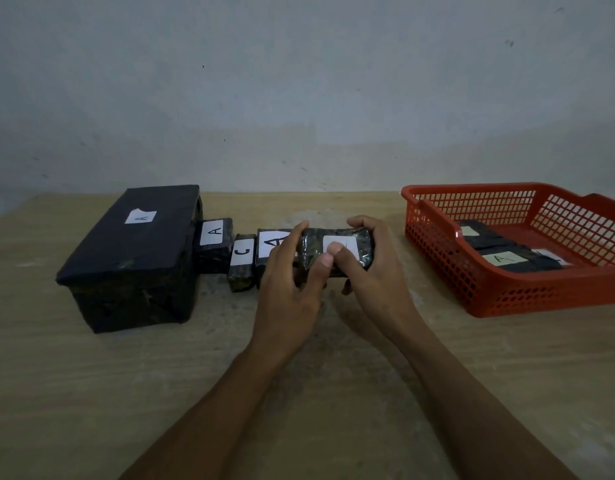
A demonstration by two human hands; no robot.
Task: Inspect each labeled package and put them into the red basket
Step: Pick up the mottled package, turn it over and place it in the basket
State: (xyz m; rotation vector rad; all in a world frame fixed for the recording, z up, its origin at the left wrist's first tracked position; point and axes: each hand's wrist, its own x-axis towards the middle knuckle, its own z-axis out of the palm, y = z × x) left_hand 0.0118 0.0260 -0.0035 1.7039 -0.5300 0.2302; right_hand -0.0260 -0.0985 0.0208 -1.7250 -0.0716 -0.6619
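A black wrapped package (337,249) with a white label is held above the table's middle by both hands. My left hand (292,292) grips its left end and my right hand (375,271) grips its right end; both thumbs lie on the label and hide its letter. To the left stand a big black box labeled A (132,258), a small package labeled A (214,245), a small one labeled C (242,266) and another labeled A (273,245), partly behind my left hand. The red basket (527,292) at the right holds black labeled packages (506,259).
The wooden table (91,393) runs to a pale wall (299,98) at the back. The basket's far right side goes out of view.
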